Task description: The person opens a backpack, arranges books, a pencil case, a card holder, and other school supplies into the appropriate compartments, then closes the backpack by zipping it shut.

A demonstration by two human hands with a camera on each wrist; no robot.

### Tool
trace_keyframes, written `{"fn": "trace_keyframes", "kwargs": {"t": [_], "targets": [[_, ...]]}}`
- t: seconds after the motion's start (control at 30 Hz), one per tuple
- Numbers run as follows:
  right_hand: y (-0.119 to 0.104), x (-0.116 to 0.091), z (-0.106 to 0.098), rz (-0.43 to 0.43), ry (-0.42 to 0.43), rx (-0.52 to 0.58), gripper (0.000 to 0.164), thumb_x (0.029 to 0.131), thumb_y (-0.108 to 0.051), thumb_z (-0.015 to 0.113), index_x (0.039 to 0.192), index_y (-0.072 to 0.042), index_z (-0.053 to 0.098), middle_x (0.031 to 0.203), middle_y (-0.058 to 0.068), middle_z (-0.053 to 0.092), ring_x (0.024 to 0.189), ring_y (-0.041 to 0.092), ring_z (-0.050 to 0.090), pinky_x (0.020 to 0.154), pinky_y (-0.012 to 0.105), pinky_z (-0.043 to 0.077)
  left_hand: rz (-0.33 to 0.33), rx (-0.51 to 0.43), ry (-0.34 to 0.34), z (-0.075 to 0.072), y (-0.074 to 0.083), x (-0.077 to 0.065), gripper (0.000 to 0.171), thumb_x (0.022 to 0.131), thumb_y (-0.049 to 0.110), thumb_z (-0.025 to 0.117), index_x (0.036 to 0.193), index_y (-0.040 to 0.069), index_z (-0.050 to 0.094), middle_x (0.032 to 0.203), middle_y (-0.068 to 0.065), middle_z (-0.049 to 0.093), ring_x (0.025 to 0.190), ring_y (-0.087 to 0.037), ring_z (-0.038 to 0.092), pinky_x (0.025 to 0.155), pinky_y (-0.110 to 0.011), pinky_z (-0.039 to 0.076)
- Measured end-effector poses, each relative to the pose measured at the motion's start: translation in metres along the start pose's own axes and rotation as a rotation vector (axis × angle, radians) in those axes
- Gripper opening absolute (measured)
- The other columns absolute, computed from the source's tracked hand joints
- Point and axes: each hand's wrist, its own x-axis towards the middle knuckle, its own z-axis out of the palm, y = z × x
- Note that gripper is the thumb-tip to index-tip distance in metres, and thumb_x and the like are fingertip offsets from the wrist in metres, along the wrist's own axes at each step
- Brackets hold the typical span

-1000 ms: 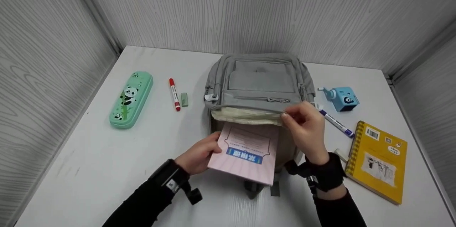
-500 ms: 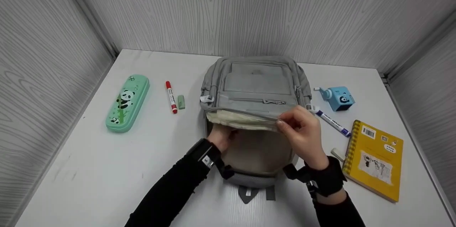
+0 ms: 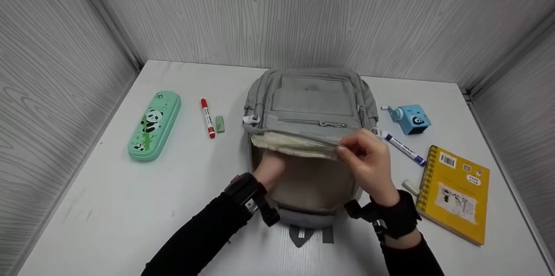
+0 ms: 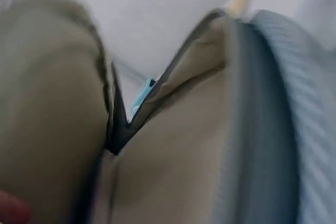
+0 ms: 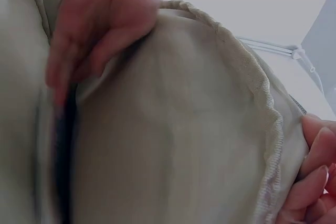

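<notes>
One white table [image 3: 86, 224] carries my opened grey fabric backpack [image 3: 314, 100], cream flap [image 3: 286, 144] pinched by my right fingers [image 3: 366, 141], left hand [image 3: 273, 170] inside, grip unclear, while yellow rectangular notebook [image 3: 455, 193], oblong mint pencil case [image 3: 155, 125] and red-and-white marker [image 3: 207, 118] lie outside, seemingly unpacked.

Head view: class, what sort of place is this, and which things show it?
Probably a staged work booth rather than an ordinary room: wood-grain panels stand around a white table, with a grey backpack and yellow notebook on it.
</notes>
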Motion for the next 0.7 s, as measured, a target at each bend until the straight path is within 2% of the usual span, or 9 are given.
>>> {"fn": "trace_keyframes", "kwargs": {"t": [0.07,0.1,0.17,0.23,0.3,0.37,0.43,0.53,0.7], "targets": [[0.001,-0.002,0.0,0.002,0.001,-0.005,0.012,0.081,0.016,0.068,0.083,0.004,0.067,0.075,0.012,0.055,0.062,0.002,0.048,0.056,0.018,0.039,0.242,0.138,-0.313,-0.021,0.032,-0.035,0.035,0.096,0.008,0.056,0.128,-0.007,0.058,0.123,-0.016,0.065,0.104,-0.019,0.061,0.095,-0.028,0.049],[0.002,-0.003,0.0,0.003,0.0,-0.005,0.012,0.08,0.016,0.068,0.083,0.004,0.067,0.075,0.012,0.055,0.062,0.001,0.048,0.057,0.017,0.04,0.358,0.215,-0.493,-0.038,0.05,-0.064,0.041,0.097,0.016,0.058,0.134,-0.002,0.057,0.129,-0.016,0.065,0.107,-0.021,0.063,0.097,-0.033,0.051],[0.003,-0.006,0.0,-0.002,-0.012,-0.006,0.011,0.081,0.014,0.069,0.083,0.004,0.066,0.076,0.013,0.055,0.062,0.002,0.05,0.057,0.016,0.041,0.578,0.424,-0.655,-0.054,0.076,-0.092,0.029,0.098,0.016,0.06,0.121,0.001,0.068,0.112,-0.014,0.073,0.093,-0.019,0.067,0.085,-0.029,0.055],[0.004,-0.01,0.001,-0.009,-0.018,-0.007,0.007,0.084,0.011,0.069,0.084,0.004,0.066,0.077,0.012,0.056,0.062,0.003,0.051,0.058,0.016,0.042,0.829,0.471,-0.713,-0.066,0.091,-0.11,0.023,0.097,0.013,0.062,0.115,0.001,0.072,0.104,-0.011,0.075,0.087,-0.018,0.068,0.08,-0.025,0.055],[0.004,-0.013,0.001,-0.013,-0.023,-0.007,0.007,0.084,0.01,0.069,0.084,0.004,0.066,0.078,0.012,0.057,0.062,0.004,0.052,0.058,0.016,0.043,1.053,0.441,-0.627,-0.075,0.1,-0.123,0.017,0.095,0.009,0.064,0.108,0.003,0.074,0.097,-0.008,0.076,0.082,-0.014,0.068,0.075,-0.02,0.053],[0.003,-0.015,0.001,-0.018,-0.022,-0.015,0.006,0.085,0.009,0.069,0.086,0.004,0.066,0.079,0.012,0.057,0.063,0.006,0.052,0.059,0.017,0.043,1.225,0.412,-0.41,-0.08,0.104,-0.127,0.012,0.091,0.008,0.069,0.101,0.005,0.075,0.09,-0.006,0.075,0.077,-0.013,0.067,0.071,-0.02,0.053],[0.003,-0.017,0.001,-0.03,-0.016,-0.018,0.009,0.084,0.011,0.069,0.088,0.003,0.067,0.081,0.012,0.057,0.064,0.007,0.052,0.06,0.018,0.042,1.297,0.432,-0.17,-0.083,0.103,-0.124,0.013,0.086,0.011,0.076,0.098,0.007,0.075,0.089,-0.004,0.073,0.077,-0.014,0.066,0.071,-0.023,0.053],[0.002,-0.018,0.002,-0.033,-0.012,-0.022,0.013,0.084,0.013,0.068,0.09,0.002,0.068,0.083,0.012,0.058,0.066,0.007,0.052,0.061,0.02,0.042,1.277,0.562,0.045,-0.085,0.098,-0.114,0.026,0.081,0.02,0.081,0.104,0.009,0.075,0.099,-0.005,0.071,0.091,-0.02,0.065,0.083,-0.031,0.053],[0.001,-0.02,0.007,-0.03,-0.009,-0.024,0.012,0.084,0.011,0.069,0.089,0.0,0.069,0.082,0.011,0.059,0.066,0.007,0.052,0.061,0.021,0.042,1.149,0.657,0.019,-0.086,0.083,-0.102,0.036,0.082,0.017,0.08,0.116,0.01,0.072,0.113,-0.007,0.069,0.106,-0.026,0.062,0.096,-0.04,0.049]]}}
